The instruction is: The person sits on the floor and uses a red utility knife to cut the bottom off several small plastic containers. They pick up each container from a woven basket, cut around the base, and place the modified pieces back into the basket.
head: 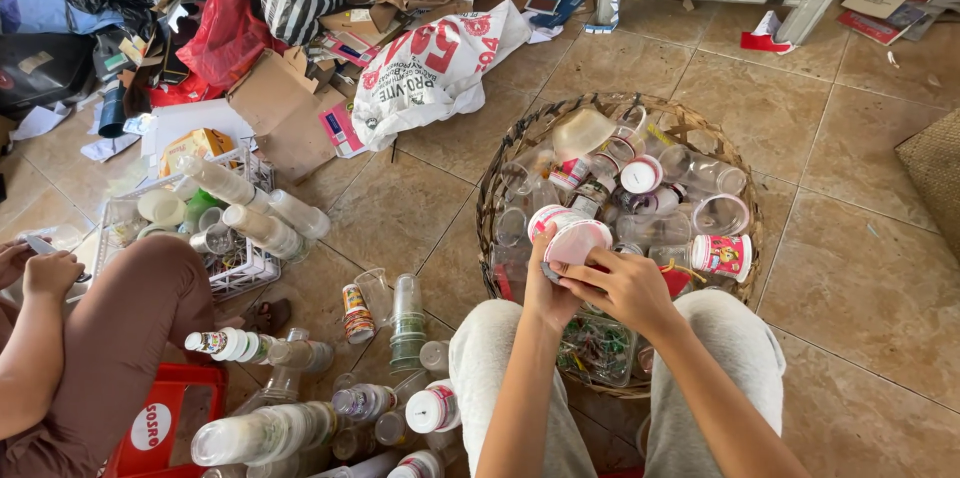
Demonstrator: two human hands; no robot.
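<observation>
My hands on a cup over the woven basket [745, 268]

My left hand [548, 288] grips the white-and-pink plastic cup [572, 236] above the basket's near side; my right hand [625, 286] pinches its rim; stacked clear cups [407, 318] stand left of the basket.

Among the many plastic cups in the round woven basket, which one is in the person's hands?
The white cup with a pink lid, at the basket's near edge, gripped between left hand and right hand; the other cups lie loose inside.

Tiled floor [860, 268], wicker basket [745, 208], plastic cups [407, 310]
</observation>
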